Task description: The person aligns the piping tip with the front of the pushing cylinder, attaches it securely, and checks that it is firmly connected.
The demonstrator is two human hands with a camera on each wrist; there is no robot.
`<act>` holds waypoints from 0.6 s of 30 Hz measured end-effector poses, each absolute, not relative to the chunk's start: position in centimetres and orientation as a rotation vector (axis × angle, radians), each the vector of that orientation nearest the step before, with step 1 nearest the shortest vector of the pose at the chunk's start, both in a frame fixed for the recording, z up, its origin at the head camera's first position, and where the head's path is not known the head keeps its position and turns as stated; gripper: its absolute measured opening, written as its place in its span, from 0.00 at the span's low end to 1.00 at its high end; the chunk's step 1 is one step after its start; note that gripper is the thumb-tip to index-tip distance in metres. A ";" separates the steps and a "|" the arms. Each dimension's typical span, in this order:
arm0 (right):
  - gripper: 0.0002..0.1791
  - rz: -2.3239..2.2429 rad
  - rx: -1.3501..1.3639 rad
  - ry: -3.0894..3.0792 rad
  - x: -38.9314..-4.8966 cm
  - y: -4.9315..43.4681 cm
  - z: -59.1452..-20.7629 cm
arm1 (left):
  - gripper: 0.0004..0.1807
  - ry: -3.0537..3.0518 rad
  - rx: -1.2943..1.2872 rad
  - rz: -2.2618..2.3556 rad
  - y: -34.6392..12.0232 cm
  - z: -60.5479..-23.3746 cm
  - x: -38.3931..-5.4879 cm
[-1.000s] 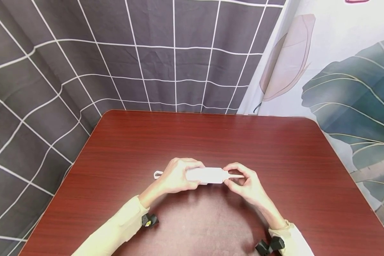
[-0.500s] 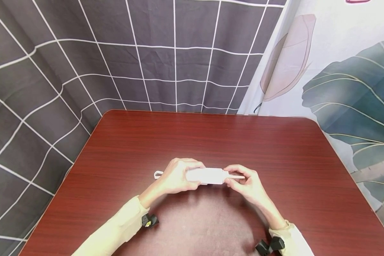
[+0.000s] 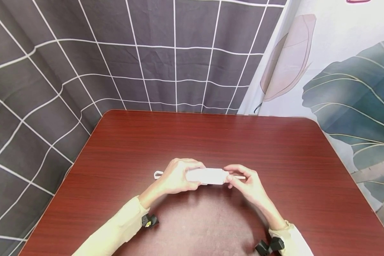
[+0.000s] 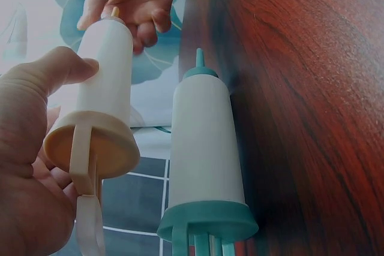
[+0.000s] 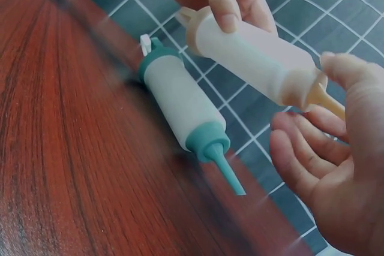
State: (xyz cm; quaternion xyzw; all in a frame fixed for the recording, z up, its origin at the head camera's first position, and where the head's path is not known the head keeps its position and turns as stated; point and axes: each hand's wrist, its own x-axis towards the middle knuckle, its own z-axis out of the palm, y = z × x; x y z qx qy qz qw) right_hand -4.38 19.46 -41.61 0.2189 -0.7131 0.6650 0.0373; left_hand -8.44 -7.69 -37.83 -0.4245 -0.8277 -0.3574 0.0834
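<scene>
My left hand (image 3: pixel 179 176) grips the barrel of a fat white syringe (image 3: pixel 208 175) with a beige collar, end flange and thin nozzle, its thumb lying along the side in the left wrist view. At the nozzle end, my right hand (image 3: pixel 248 185) has its thumb and forefinger on either side of the collar, the other fingers loosely bent below. The syringe is held level, nozzle to the right, with a pale loop at its left end. Beneath it lies a second white syringe (image 5: pixel 185 101) with teal flange, collar and nozzle, touched by neither hand and mostly hidden in the head view.
Both hands are over a red-brown wooden table (image 3: pixel 192 138). A dark grey curtain (image 3: pixel 153 64) with white grid lines hangs behind its far edge, and a leaf-print curtain (image 3: pixel 355 89) hangs at the right. Small black cameras sit on both wrists.
My right thumb has slid from the collar's near edge up over it, while the forefinger stays at the far side. My left hand and the syringe barrel hardly move.
</scene>
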 end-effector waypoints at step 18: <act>0.19 1.995 0.723 -2.177 -4.4 19.6 -41.8 | 0.20 -2.472 -1.254 -1.059 -7.7 -38.0 -8.6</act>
